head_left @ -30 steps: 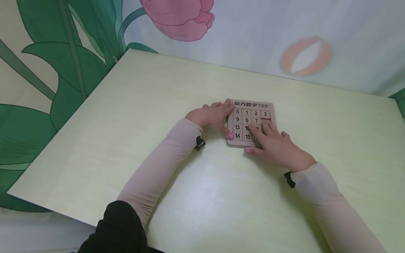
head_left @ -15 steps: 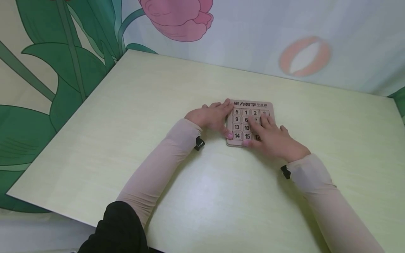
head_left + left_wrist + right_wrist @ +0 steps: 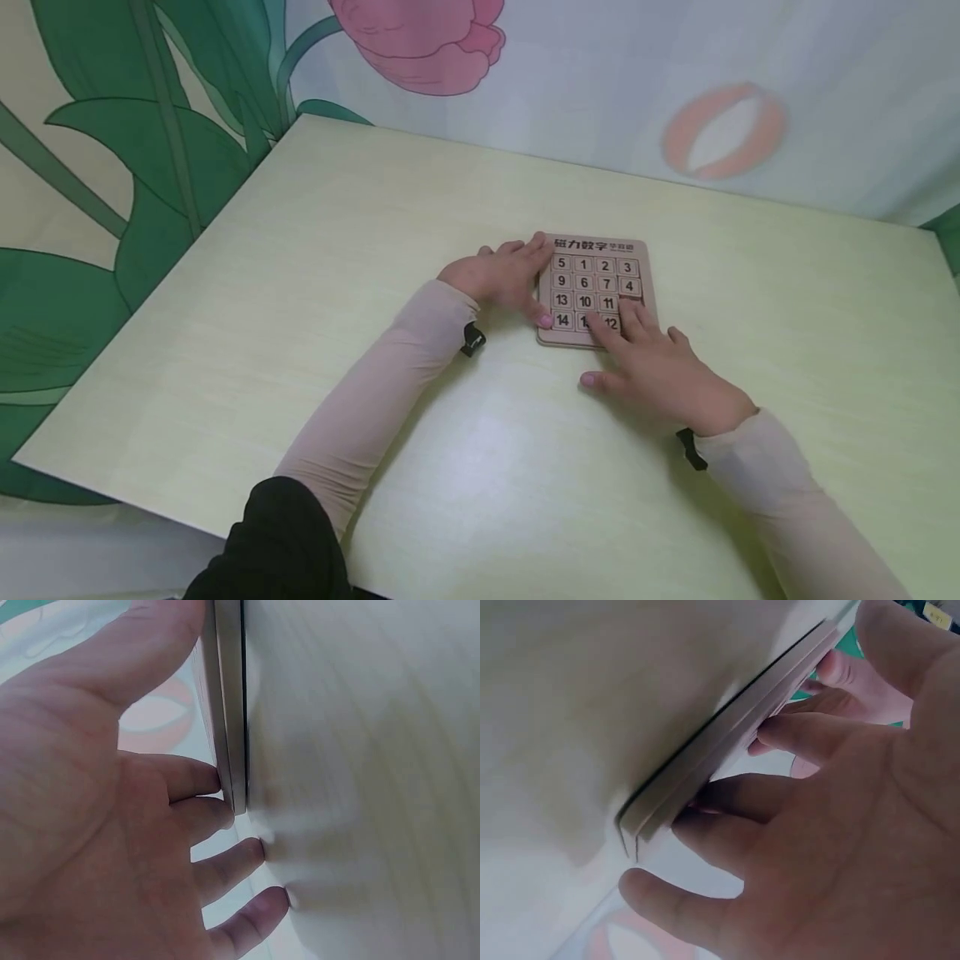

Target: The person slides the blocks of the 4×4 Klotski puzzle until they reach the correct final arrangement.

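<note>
A flat wooden number slide puzzle (image 3: 600, 246) lies on the table, its square numbered tiles facing up. The 4 tile (image 3: 630, 287) sits below the 3 tile, with a dark gap just beneath it. My left hand (image 3: 504, 277) rests along the puzzle's left side, thumb at the lower corner and fingertips at the upper one. In the left wrist view its fingers (image 3: 225, 870) reach past the board's end, fairly straight. My right hand (image 3: 652, 371) lies over the lower right tiles, fingertips touching them, thumb held out above the table. Its fingers partly hide the bottom row.
The pale table (image 3: 360, 217) extends around the puzzle. A curtain (image 3: 585, 83) with printed flowers and leaves hangs behind its far edge. Black bands (image 3: 472, 340) sit at both wrists, and a dark sleeve (image 3: 277, 542) shows at the lower left.
My right hand slid up the tiles, then back toward me. The 4 tile now shows where a gap was below the 3, and the gap is one row lower. My left hand stayed put.
</note>
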`<act>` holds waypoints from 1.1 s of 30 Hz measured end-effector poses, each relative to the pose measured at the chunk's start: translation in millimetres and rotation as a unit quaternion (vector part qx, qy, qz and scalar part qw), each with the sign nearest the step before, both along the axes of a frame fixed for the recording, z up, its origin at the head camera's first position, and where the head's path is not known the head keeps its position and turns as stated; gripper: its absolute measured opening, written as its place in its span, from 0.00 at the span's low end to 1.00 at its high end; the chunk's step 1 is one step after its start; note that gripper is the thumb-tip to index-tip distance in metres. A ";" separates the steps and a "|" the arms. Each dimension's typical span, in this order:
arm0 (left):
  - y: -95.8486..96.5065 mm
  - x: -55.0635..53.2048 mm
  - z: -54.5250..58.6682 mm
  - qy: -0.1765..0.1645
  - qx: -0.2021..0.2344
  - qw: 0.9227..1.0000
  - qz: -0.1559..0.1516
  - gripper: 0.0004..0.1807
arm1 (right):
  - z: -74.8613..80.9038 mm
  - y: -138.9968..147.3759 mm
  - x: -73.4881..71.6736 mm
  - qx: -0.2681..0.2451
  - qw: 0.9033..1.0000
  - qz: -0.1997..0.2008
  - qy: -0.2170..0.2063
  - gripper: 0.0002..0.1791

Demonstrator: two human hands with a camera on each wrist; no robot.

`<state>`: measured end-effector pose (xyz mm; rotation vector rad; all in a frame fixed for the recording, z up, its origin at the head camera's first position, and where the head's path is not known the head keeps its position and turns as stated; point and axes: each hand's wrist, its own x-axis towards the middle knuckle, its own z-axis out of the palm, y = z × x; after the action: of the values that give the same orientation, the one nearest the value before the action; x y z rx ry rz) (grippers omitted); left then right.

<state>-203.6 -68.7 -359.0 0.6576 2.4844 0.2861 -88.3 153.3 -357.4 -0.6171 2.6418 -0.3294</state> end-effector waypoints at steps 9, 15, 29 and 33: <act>-1.4 0.2 2.8 -0.010 0.000 1.000 0.007 0.65 | -1.9 -3.5 -6.8 0.015 1.000 -0.006 -0.013 0.50; -2.0 1.3 3.2 -0.011 0.005 1.000 0.002 0.64 | -6.9 -3.3 -25.8 0.018 1.000 -0.014 -0.019 0.52; 1.2 -0.2 3.0 -0.002 -0.001 1.000 -0.001 0.64 | 3.2 -2.0 28.3 0.008 1.000 -0.003 -0.020 0.53; 2.4 -0.6 2.7 -0.007 -0.003 1.000 -0.003 0.64 | 3.3 1.6 39.1 0.013 1.000 0.004 -0.009 0.53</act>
<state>-204.2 -66.4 -356.3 0.6592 2.4678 0.2805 -49.2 154.9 -354.1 -0.6133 2.6219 -0.2955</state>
